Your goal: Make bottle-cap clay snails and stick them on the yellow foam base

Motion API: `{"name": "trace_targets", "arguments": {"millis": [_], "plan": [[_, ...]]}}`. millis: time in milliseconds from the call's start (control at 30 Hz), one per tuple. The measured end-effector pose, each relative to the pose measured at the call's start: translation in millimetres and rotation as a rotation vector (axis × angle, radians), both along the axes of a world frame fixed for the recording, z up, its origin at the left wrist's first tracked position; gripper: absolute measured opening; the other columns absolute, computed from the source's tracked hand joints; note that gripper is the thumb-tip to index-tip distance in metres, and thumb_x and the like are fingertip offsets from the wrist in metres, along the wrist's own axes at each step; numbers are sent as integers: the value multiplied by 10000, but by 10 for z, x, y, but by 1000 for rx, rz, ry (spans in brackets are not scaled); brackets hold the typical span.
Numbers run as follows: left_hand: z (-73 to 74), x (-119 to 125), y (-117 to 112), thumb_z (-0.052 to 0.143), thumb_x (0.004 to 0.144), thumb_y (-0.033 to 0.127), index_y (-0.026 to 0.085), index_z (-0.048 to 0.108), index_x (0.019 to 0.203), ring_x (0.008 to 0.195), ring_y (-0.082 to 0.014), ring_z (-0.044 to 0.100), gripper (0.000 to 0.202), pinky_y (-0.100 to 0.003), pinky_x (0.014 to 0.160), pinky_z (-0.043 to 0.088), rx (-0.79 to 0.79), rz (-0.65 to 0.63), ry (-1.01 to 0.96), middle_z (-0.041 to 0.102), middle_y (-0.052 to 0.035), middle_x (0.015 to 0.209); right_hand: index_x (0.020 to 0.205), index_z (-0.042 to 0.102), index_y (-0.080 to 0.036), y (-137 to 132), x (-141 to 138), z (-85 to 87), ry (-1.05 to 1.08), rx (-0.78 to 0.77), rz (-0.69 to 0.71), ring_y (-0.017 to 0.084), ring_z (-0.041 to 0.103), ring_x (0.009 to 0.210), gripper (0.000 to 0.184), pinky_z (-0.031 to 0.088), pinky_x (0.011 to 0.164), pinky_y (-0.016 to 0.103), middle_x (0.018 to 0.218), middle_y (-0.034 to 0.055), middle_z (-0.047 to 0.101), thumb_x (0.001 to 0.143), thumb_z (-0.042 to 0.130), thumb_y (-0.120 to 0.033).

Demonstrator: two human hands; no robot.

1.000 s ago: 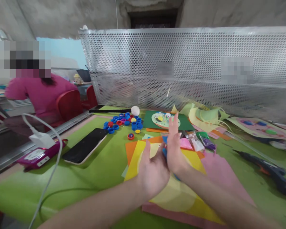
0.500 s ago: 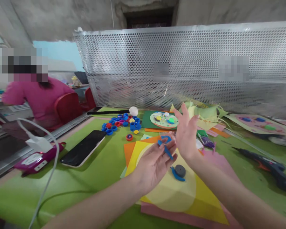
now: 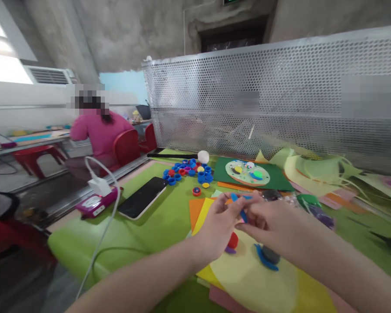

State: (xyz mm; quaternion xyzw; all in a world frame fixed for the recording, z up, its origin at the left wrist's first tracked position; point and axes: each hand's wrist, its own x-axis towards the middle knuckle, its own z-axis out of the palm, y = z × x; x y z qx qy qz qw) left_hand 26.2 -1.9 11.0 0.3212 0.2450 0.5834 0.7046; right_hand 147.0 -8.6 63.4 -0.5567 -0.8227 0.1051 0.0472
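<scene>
A bent strip of blue modelling clay (image 3: 240,208) is pinched between the thumb and fingers of my left hand (image 3: 220,224). My right hand (image 3: 270,219) meets it from the other side, its curled fingers closed at the strip's lower end and partly hidden. Below the hands lies a pale yellow paper oval (image 3: 247,278) on yellow paper. A dark grey round piece (image 3: 271,254) with a curved blue strip (image 3: 263,258) along its edge rests on the oval. A red round piece (image 3: 233,240) with a bit of purple under it shows beside my left hand.
Many bottle caps (image 3: 190,169) cluster behind a phone (image 3: 143,198). A purple power strip (image 3: 96,204) with a white cable stands left. A decorated oval on green card (image 3: 220,169) lies behind, before a perforated metal screen (image 3: 215,100). A person in pink (image 3: 101,134) sits far left.
My right hand has come down from its raised, spread pose onto the blue clay. My left hand has gone from open palm to a pinch. The view has swung left.
</scene>
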Motion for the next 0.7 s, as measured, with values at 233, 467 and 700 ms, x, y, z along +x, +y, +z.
{"name": "trace_targets", "arguments": {"millis": [233, 467, 700], "plan": [[-96, -23, 14, 587, 765, 454, 176, 604, 751, 788, -187, 607, 279, -304, 780, 414, 118, 65, 251, 644, -17, 759, 722, 521, -223, 146, 203, -166, -112, 19, 152, 202, 558, 580, 188, 328, 499, 288, 656, 29, 577, 838, 421, -332], [-53, -82, 12, 540, 822, 385, 192, 633, 951, 819, -191, 590, 250, -300, 771, 423, 202, 46, 435, 634, -30, 827, 690, 522, -215, 338, 285, -257, 67, -50, 285, 172, 565, 599, 131, 373, 531, 280, 681, 23, 596, 791, 438, -210], [-63, -87, 62, 550, 824, 366, 201, 551, 1043, 792, -166, 595, 274, -298, 782, 423, 196, 41, 422, 620, -18, 789, 789, 540, -212, 284, 269, -88, 217, -134, 310, 166, 528, 685, 152, 385, 595, 280, 757, 2, 571, 820, 484, -351]]}}
